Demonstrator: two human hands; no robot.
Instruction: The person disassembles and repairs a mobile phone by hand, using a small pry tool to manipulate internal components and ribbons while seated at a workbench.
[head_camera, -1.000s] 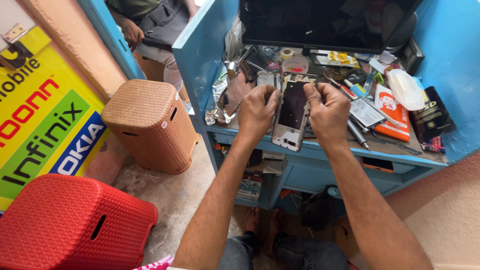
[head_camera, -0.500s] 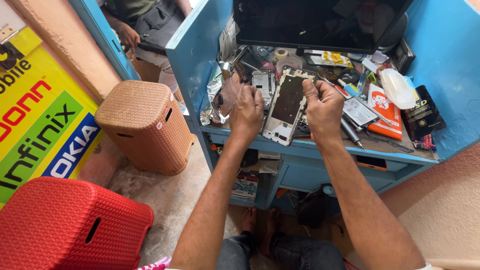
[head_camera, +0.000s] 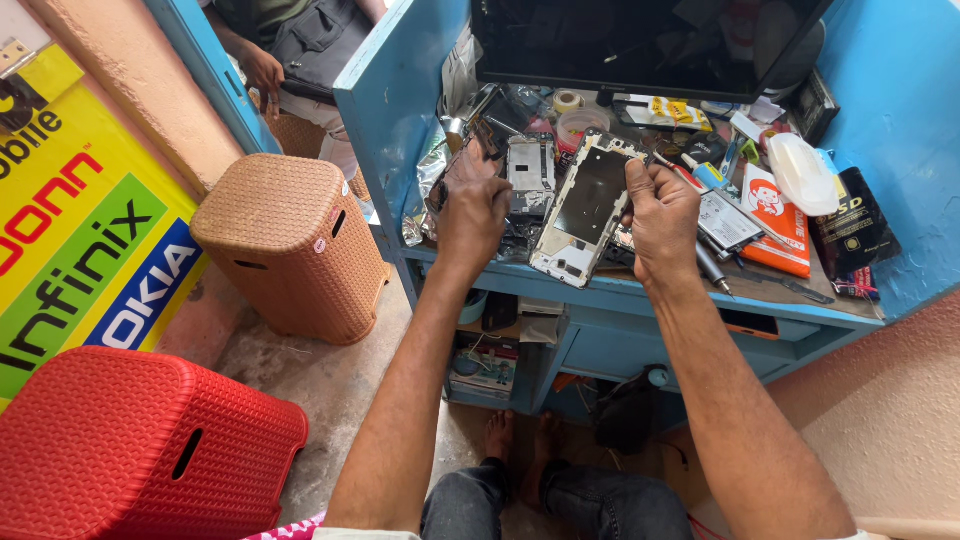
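A red stool (head_camera: 130, 450) and a brown wicker stool (head_camera: 285, 245) are crowding the floor to the left, leaving a bare strip before the blue bench (head_camera: 640, 300). The left hand (head_camera: 472, 205) is resting half-curled on clutter near the bench's front edge; whether it grips anything, I cannot tell. Just right, the opened phone (head_camera: 585, 205) is lying tilted, its lower end at the edge, while the right hand (head_camera: 660, 215) is pinching its right side

The left hand (head_camera: 475, 205) is letting go of the opened phone (head_camera: 585, 205) and moving away to the side, over the loose parts (head_camera: 530, 170) there. The right hand (head_camera: 658, 215) is now holding the phone alone, and the phone is lying lower on the blue bench (head_camera: 640, 295).
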